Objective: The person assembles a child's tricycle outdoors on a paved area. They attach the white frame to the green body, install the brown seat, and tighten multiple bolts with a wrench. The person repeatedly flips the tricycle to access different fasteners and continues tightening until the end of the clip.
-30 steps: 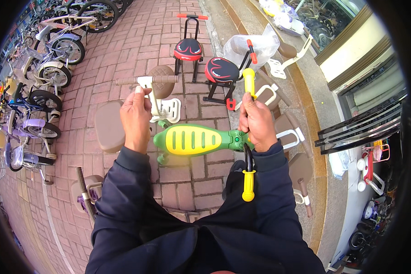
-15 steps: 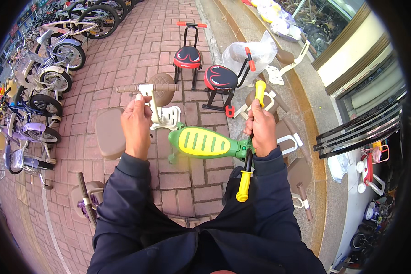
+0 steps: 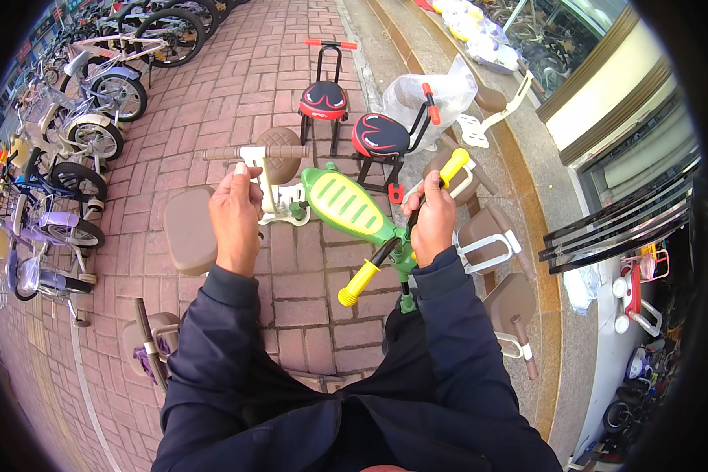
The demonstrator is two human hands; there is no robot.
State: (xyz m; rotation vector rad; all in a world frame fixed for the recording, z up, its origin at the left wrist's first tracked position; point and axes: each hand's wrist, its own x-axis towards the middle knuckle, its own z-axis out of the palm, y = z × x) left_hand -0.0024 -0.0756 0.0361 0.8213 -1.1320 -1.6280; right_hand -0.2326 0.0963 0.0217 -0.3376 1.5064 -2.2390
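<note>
My left hand (image 3: pixel 236 216) is closed, its fingertips at the white stem of a child bicycle seat (image 3: pixel 275 185) just below its brown crossbar handle. That seat has a round quilted brown cushion and a slotted white foot plate. In my right hand (image 3: pixel 434 220) is the black handlebar of a small green child's ride-on scooter (image 3: pixel 346 206), gripped beside one of its yellow end grips. The scooter's yellow slotted top points away to the left, and its other yellow grip (image 3: pixel 359 283) angles toward me. The scooter's front end is near my foot.
Two black-and-red child seats (image 3: pixel 322 98) stand ahead on the brick paving. Brown child seats (image 3: pixel 190 228) lie at both sides, several along the stone steps (image 3: pixel 558 259) at right. Clear plastic wrap (image 3: pixel 429 102) sits by the steps. Parked bicycles (image 3: pixel 75 181) line the left.
My right hand has turned the scooter: its far end swung forward, and the near yellow grip swung left. My right hand moved slightly left. My left hand and the brown-handled seat barely moved.
</note>
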